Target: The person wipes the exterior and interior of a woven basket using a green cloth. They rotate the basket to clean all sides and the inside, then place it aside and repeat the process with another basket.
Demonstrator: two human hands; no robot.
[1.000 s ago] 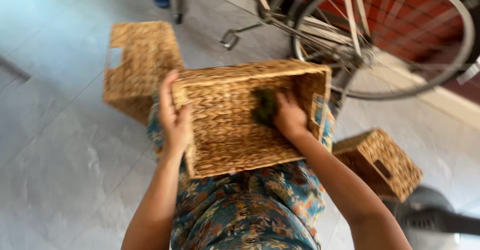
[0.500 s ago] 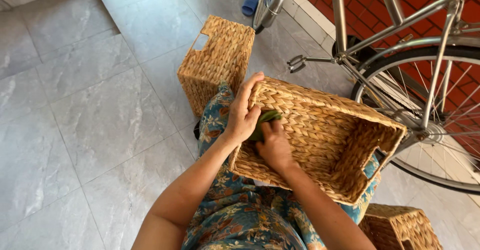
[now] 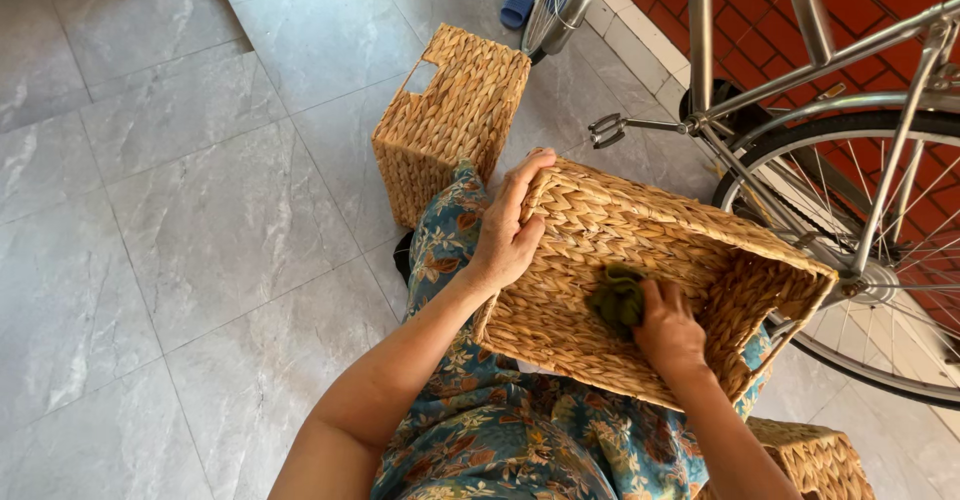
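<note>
A rectangular woven wicker basket (image 3: 610, 250) lies on its side across my lap, its flat side facing up. My left hand (image 3: 512, 230) grips the basket's left edge, fingers wrapped over the corner. My right hand (image 3: 668, 328) presses a small dark green cloth (image 3: 616, 298) against the woven side near the middle. The cloth is bunched under my fingers. My lap is covered by blue floral fabric (image 3: 510, 430).
A second wicker basket (image 3: 450, 120) stands on the grey tiled floor (image 3: 180, 210) just beyond my knee. A third basket (image 3: 815, 460) shows at lower right. A bicycle (image 3: 850, 130) stands close on the right against a red brick wall. A blue slipper (image 3: 522, 0) lies farther off.
The view has swung left and down. My left hand has shifted to the basket's left edge, and my right hand with the cloth has slid toward the middle of the side.
</note>
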